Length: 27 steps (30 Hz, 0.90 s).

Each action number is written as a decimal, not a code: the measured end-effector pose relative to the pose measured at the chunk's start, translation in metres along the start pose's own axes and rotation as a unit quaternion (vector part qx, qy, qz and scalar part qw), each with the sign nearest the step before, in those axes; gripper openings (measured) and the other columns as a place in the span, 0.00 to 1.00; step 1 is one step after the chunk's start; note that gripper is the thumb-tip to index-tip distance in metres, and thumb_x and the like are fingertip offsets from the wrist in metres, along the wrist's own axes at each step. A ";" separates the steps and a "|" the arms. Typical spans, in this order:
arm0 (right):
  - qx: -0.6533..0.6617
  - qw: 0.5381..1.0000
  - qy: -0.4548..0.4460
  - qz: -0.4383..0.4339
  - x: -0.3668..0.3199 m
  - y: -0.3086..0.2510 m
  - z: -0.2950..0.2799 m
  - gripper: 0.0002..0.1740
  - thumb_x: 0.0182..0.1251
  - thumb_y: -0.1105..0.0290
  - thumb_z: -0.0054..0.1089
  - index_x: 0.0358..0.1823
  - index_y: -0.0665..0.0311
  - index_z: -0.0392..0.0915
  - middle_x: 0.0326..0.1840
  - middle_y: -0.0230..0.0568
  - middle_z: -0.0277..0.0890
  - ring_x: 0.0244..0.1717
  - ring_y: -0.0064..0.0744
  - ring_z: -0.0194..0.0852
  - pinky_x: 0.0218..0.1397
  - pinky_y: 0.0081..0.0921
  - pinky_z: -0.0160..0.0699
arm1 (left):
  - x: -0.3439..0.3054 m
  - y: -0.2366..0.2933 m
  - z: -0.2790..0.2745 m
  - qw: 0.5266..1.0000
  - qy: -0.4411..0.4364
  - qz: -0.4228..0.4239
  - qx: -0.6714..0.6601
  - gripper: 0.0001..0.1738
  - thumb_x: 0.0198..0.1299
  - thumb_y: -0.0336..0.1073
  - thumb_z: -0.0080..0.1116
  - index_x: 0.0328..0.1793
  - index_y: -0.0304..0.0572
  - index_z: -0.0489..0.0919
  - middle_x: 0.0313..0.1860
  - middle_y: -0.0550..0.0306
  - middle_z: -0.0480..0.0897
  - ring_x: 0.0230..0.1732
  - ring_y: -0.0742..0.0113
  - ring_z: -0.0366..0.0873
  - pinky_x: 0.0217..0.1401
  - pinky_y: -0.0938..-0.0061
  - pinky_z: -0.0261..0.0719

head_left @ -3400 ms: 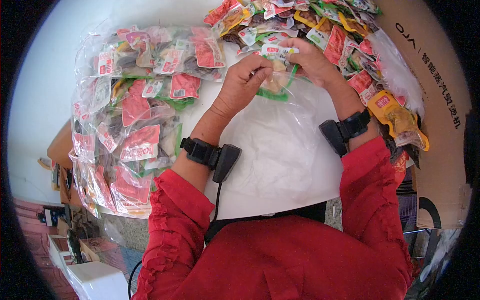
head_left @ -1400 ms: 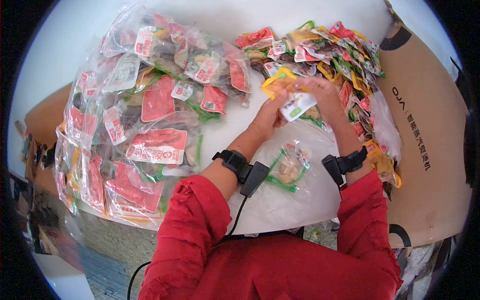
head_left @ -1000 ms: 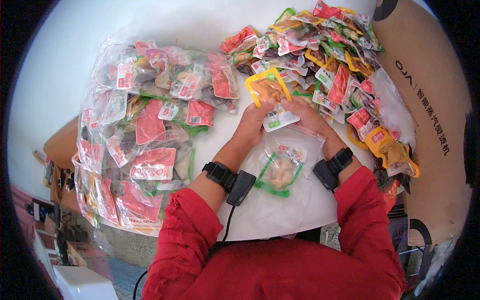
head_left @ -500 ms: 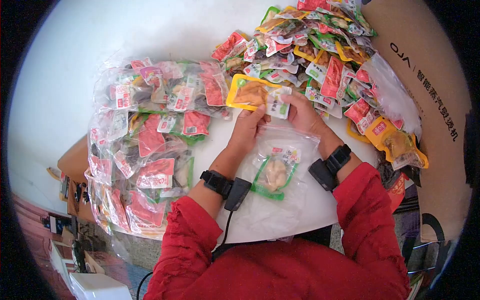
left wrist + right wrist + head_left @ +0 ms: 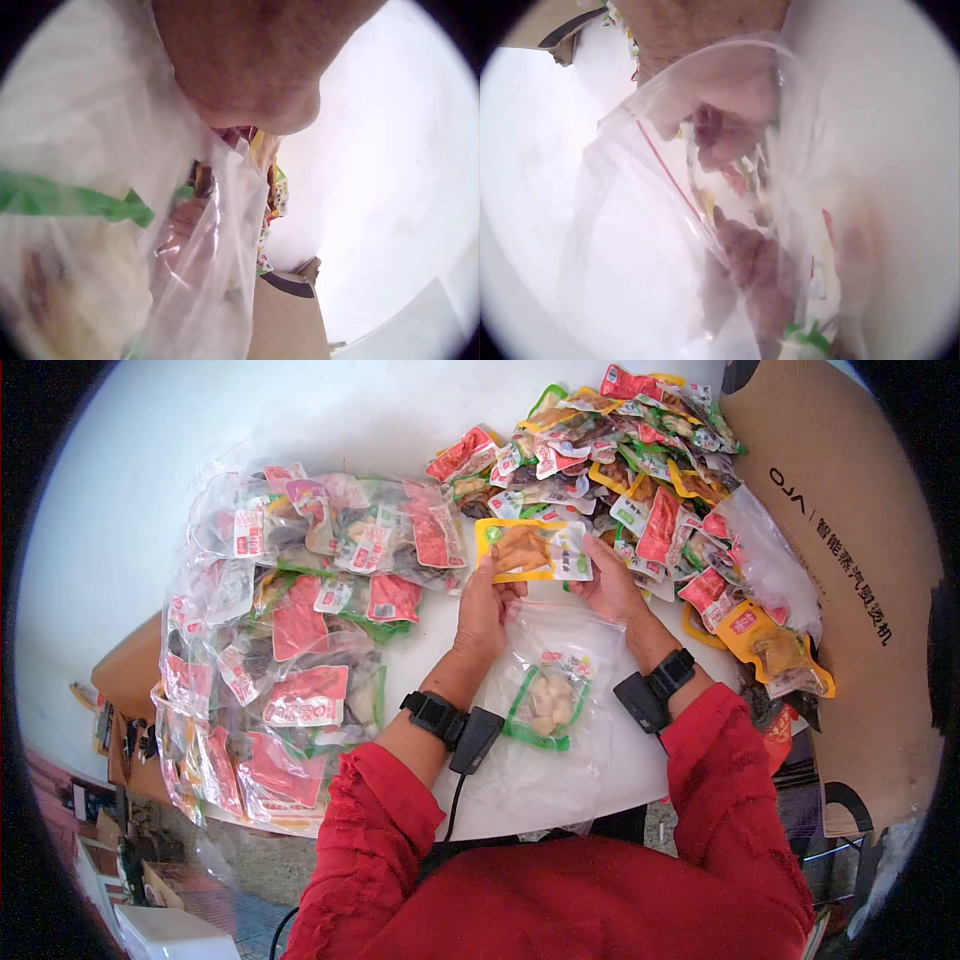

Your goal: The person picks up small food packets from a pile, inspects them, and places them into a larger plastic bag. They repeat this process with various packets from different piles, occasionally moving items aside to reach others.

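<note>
A yellow-edged snack packet (image 5: 525, 550), with a clear window and a white label end, lies level across both hands in the head view. My left hand (image 5: 482, 615) holds its left end, thumb on top. At the white end, my right hand (image 5: 612, 586) grips it. Just below the hands, a clear zip bag (image 5: 520, 790) lies on the white table, its mouth toward them. Inside that bag is a green-edged snack packet (image 5: 548, 705) with pale contents. In the right wrist view, the bag's clear film (image 5: 630, 247) partly veils the fingers.
A heap of mixed snack packets (image 5: 660, 525) lies at the back right, against a big cardboard box (image 5: 840, 560). To the left stand filled clear bags of packets (image 5: 300, 620). The white table's (image 5: 640, 790) front edge runs close to the person's body.
The green-edged packet, earlier in both hands, now lies in the zip bag. A yellow-edged packet has come into the hands and been turned from upright to level.
</note>
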State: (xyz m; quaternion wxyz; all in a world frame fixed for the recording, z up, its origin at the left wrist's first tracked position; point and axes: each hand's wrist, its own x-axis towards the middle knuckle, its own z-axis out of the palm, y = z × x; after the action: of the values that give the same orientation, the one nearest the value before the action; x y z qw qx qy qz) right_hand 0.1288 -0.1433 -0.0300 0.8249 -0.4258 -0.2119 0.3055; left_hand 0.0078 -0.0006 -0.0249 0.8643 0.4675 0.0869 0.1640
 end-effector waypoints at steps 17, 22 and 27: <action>0.044 0.999 -0.016 0.012 -0.013 0.002 0.021 0.17 0.64 0.58 0.48 0.44 0.65 0.70 0.41 0.35 0.73 0.41 0.25 0.74 0.41 0.21 0.75 | -0.011 0.003 0.008 0.953 -0.123 -0.059 0.270 0.11 0.56 0.40 0.52 0.39 0.41 0.74 0.27 0.63 0.78 0.19 0.82 0.64 0.19 0.86 0.59; 0.075 0.995 -0.065 0.033 -0.010 0.006 0.014 0.17 0.64 0.58 0.47 0.43 0.66 0.71 0.42 0.38 0.74 0.41 0.27 0.74 0.45 0.24 0.74 | -0.017 -0.006 0.010 0.928 -0.157 -0.029 0.337 0.13 0.54 0.41 0.55 0.39 0.39 0.77 0.27 0.65 0.77 0.23 0.82 0.67 0.24 0.86 0.65; 0.101 0.993 -0.036 0.038 -0.015 0.003 0.018 0.16 0.64 0.60 0.47 0.41 0.67 0.71 0.38 0.39 0.75 0.38 0.27 0.75 0.45 0.24 0.75 | -0.014 -0.006 0.007 0.937 -0.153 -0.069 0.305 0.19 0.58 0.48 0.51 0.40 0.39 0.77 0.27 0.66 0.76 0.23 0.81 0.66 0.25 0.86 0.65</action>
State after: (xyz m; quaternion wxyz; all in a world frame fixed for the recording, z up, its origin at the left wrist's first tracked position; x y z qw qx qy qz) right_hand 0.1062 -0.1414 -0.0237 0.8433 -0.3366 -0.1937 0.3716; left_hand -0.0019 -0.0143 -0.0261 0.6922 0.7210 0.0312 -0.0041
